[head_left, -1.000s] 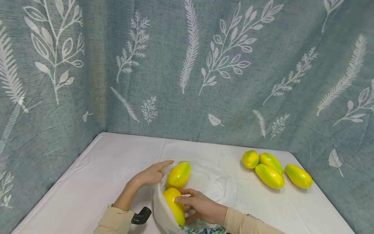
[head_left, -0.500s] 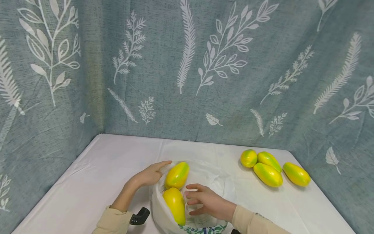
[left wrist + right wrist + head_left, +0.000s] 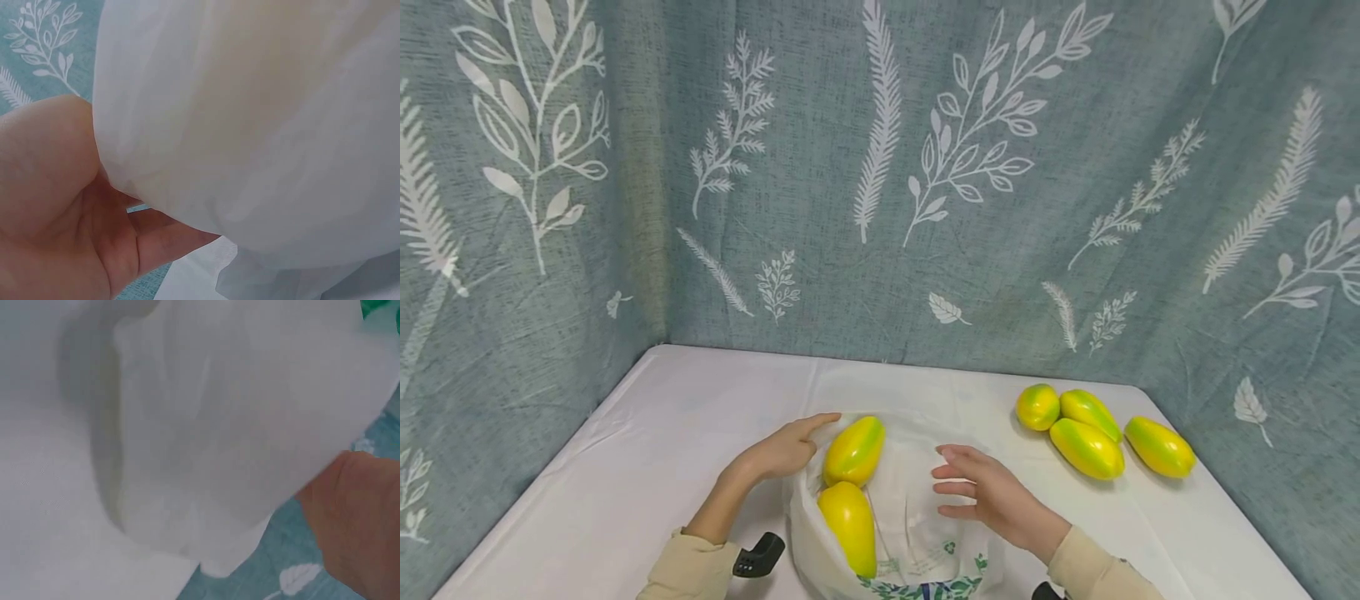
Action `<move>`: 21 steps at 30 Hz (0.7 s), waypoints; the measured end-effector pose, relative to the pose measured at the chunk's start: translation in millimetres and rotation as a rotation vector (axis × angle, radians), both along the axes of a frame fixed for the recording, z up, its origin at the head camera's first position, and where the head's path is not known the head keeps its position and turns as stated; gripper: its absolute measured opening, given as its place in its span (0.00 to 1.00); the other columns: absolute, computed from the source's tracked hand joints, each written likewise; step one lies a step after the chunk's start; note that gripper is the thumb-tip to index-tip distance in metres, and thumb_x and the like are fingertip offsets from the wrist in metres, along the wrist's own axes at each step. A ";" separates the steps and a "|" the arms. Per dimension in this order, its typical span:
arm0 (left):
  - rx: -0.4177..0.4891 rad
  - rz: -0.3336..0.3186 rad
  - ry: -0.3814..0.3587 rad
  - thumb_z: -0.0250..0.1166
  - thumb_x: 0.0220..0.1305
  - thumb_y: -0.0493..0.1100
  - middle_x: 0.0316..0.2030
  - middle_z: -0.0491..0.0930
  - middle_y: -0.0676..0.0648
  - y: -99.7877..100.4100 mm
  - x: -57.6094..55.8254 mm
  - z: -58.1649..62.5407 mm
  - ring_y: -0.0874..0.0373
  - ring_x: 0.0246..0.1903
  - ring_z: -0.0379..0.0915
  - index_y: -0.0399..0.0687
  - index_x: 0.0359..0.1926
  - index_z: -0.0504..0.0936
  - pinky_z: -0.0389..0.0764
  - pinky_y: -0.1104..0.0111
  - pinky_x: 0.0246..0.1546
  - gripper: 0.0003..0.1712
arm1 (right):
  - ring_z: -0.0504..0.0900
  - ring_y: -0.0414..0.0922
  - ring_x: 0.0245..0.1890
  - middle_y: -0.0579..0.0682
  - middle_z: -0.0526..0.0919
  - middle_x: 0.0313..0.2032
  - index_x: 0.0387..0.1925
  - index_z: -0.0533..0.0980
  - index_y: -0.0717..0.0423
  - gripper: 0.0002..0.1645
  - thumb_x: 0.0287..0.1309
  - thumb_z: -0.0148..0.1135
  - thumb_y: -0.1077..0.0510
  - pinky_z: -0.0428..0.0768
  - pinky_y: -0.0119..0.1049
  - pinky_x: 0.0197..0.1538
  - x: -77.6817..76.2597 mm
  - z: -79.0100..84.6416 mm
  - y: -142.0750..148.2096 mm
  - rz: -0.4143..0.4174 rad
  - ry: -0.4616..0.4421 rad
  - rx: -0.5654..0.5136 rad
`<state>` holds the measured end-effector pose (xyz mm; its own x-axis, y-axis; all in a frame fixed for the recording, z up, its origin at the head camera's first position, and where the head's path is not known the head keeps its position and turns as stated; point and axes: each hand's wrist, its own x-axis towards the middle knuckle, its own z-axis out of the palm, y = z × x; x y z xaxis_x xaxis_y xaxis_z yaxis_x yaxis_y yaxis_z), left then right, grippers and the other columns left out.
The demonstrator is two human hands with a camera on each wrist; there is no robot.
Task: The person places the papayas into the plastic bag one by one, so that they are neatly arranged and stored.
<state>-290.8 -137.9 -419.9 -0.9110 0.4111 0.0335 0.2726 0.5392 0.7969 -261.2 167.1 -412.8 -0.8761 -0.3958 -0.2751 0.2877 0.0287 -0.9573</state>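
A white plastic bag (image 3: 917,517) with a green leaf print stands with its mouth spread at the table's front. Inside it lie two glossy yellow mango-shaped fruits: the farther one (image 3: 854,452) has a green stripe, and the nearer one (image 3: 848,528) leans along the left wall. My left hand (image 3: 781,448) grips the bag's left rim, its index finger stretched along the back edge; the left wrist view has the plastic (image 3: 244,125) running between thumb and fingers. Over the bag's right side, my right hand (image 3: 992,493) is spread and holds nothing. Bag film hides its fingers in the right wrist view.
Several more yellow-green fruits (image 3: 1088,448) lie grouped at the table's back right. The white-covered table (image 3: 700,400) meets blue-green leaf-patterned curtains (image 3: 820,183) at the back and sides. A black wrist mount (image 3: 760,555) sticks out beside the left sleeve.
My right hand has let go of the nearer fruit inside the bag and drawn back to the right, over the bag's right side. My left hand keeps its place on the rim.
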 end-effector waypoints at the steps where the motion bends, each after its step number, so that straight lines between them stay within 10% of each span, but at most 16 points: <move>1: -0.002 0.000 0.000 0.41 0.57 0.25 0.65 0.62 0.34 0.1 -0.2 0.1 0.37 0.66 0.51 0.34 0.67 0.64 0.51 0.44 0.64 0.33 | 0.71 0.56 0.55 0.62 0.68 0.55 0.69 0.52 0.66 0.43 0.66 0.52 0.43 0.76 0.49 0.53 -0.4 -0.2 4.6 -0.013 0.002 -0.014; 21: -0.001 -0.003 0.002 0.41 0.57 0.25 0.65 0.62 0.34 0.5 -0.1 -0.1 0.36 0.66 0.51 0.33 0.66 0.64 0.51 0.43 0.64 0.34 | 0.66 0.56 0.59 0.64 0.58 0.62 0.71 0.48 0.61 0.41 0.69 0.46 0.41 0.74 0.47 0.56 0.3 -1.7 69.8 -0.408 -0.012 -0.133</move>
<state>-290.9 -137.3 -420.0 -0.9097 0.4139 0.0344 0.2756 0.5395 0.7956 -260.9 237.0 -414.5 -0.9654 -0.0499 -0.2560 0.2607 -0.2135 -0.9415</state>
